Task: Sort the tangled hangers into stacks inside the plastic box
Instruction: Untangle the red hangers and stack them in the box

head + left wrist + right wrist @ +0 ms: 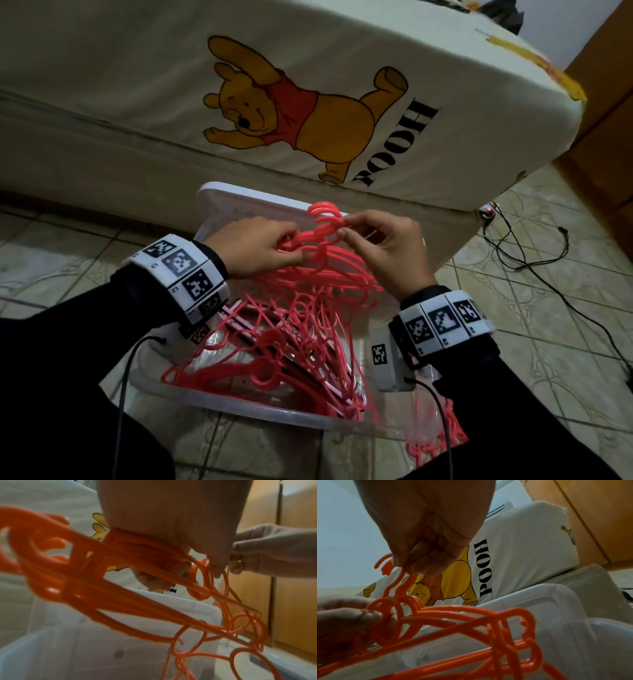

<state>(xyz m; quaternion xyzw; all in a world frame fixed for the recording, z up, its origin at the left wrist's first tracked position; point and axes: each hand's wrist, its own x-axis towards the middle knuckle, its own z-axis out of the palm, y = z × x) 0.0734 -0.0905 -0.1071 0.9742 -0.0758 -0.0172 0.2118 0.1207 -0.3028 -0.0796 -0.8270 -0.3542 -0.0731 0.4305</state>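
pink plastic hangers (pixel 308 260) are hanging bunched over the plastic box (pixel 239 407); the left hand (pixel 253 248) is gripping their necks while the right hand (pixel 387 246) is pinching one hook. tugging probably snags interlocked loops, dragging the tangle out.

A right hand (pixel 426 536) reaches down and pinches the thin curved hook of one orange plastic hanger (pixel 399 577). Below it hangs a tangled bunch of orange plastic hangers (pixel 471 626), gripped lower left by the left hand (pixel 346 616). Behind the bunch sits a translucent plastic box (pixel 556 615).
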